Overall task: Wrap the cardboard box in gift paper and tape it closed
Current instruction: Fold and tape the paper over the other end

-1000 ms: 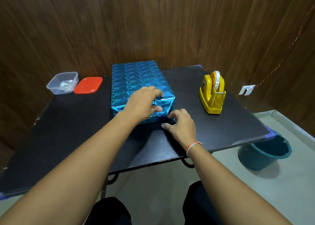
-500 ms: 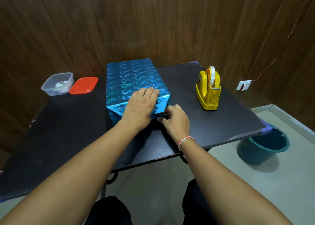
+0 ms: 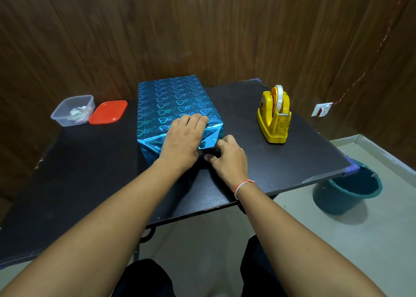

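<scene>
A box wrapped in shiny blue gift paper with a heart pattern [image 3: 173, 101] lies lengthwise in the middle of the black table [image 3: 78, 173]. My left hand [image 3: 183, 139] lies flat over its near end, fingers straight, pressing the folded paper down onto the top edge. My right hand [image 3: 227, 156] is at the near right corner of the box, fingers curled and pinching the loose paper flap there. A yellow tape dispenser [image 3: 274, 114] with a clear tape roll stands to the right of the box, apart from both hands.
A clear plastic container [image 3: 73, 110] with paper scraps and its red lid [image 3: 108, 112] sit at the back left. A teal bucket [image 3: 347, 191] stands on the floor beyond the table's right corner. A wooden wall rises right behind the table.
My left hand has flattened, its fingers sliding further onto the box top. My right hand moved up from the tabletop to the paper at the box's near right corner.
</scene>
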